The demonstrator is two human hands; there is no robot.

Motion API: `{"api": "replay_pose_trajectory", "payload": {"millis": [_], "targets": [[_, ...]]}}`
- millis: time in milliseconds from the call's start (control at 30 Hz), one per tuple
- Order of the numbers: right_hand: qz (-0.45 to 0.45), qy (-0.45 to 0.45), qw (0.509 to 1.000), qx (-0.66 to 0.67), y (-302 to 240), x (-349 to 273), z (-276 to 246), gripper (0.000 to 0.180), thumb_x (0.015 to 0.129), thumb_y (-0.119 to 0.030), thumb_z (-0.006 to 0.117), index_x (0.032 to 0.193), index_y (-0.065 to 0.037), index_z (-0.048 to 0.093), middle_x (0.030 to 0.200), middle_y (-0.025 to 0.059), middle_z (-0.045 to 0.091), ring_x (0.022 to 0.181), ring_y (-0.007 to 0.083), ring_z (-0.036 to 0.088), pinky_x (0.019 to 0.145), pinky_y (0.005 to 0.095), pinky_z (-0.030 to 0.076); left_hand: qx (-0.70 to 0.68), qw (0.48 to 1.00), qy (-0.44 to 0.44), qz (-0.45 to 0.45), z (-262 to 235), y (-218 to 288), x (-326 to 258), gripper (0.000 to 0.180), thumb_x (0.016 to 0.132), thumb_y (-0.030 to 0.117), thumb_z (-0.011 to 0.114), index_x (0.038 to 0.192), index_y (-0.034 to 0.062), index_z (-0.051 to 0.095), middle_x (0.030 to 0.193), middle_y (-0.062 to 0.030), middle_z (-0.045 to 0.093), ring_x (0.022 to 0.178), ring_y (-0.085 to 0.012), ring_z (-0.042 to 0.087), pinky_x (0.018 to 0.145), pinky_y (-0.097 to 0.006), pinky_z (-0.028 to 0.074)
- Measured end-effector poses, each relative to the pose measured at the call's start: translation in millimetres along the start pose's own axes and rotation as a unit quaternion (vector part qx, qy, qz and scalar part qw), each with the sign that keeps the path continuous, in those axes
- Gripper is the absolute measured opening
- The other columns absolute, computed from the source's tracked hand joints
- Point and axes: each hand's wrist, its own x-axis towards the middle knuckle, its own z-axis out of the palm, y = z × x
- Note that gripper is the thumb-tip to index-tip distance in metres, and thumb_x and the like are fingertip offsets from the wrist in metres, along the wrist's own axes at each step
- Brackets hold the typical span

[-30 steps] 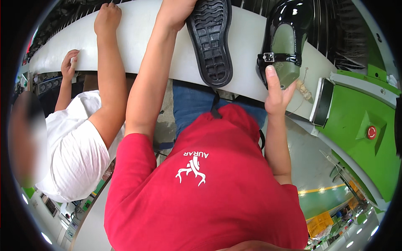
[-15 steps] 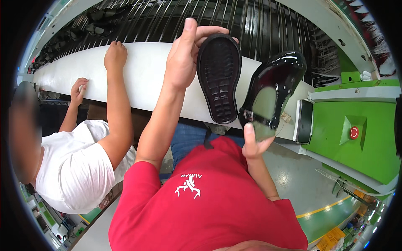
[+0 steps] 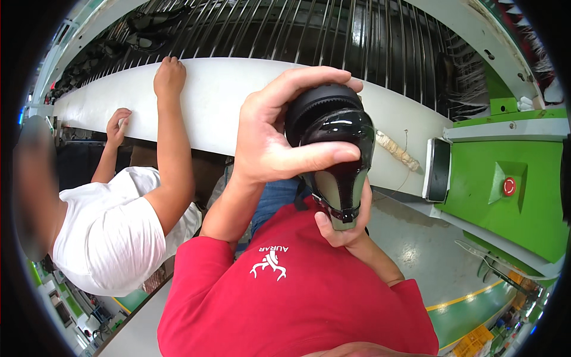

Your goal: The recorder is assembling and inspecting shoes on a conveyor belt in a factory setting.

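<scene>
A glossy black strap shoe [image 3: 340, 126] stands toe up in front of my chest, with a pale green form showing inside its opening. Against its underside lies a black rubber sole [image 3: 304, 114], seen end-on at the toe. My left hand [image 3: 267, 140] wraps over both at the toe: its fingers reach round the sole and its thumb presses on the shoe's shiny toe. Lower down, my right hand [image 3: 348, 237] grips the heel end, thumb on one side and fingers on the other. How the sole sits along the heel is hidden.
Beyond my hands runs a white worktop [image 3: 220, 89], with a conveyor of metal rods [image 3: 267, 35] behind it. A wrapped, stick-like thing [image 3: 397, 150] lies on the worktop near a green machine [image 3: 476, 172] with a red button. At left, a person in white [image 3: 113, 232] rests a hand on the worktop.
The sole and the shoe, apart before, have come together. My right hand brought the shoe leftward, and my left thumb has closed over its toe.
</scene>
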Motion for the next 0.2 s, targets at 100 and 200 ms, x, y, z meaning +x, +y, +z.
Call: {"api": "replay_pose_trajectory", "payload": {"millis": [100, 200], "targets": [[0.035, -0.011, 0.999, -0.008, 3, -13, 0, 0.098, 0.085, -0.021, 0.081, 0.159, 0.015, 0.028, 0.136, 0.0277, 0.054, 0.114, 0.0351, 0.061, 0.097, 0.0443, 0.052, 0.042, 0.999, -0.007, 0.027, 2, 0, -3, 0.079, 0.076, 0.02, 0.097, 0.139, -0.01, 0.06, 0.128, -0.0285, 0.073, 0.115, -0.0343, 0.076, 0.101, -0.043, 0.063], [0.006, -0.022, 0.999, -0.042, 6, -15, 0, 0.098, 0.086, -0.022, 0.082, 0.16, 0.013, 0.027, 0.139, 0.0286, 0.053, 0.115, 0.0362, 0.061, 0.097, 0.0458, 0.053, 0.074, 0.997, -0.004, 0.022, 4, 6, -6, 0.078, 0.077, 0.019, 0.096, 0.14, -0.0096, 0.06, 0.128, -0.0281, 0.073, 0.115, -0.0344, 0.076, 0.1, -0.043, 0.063]]}}
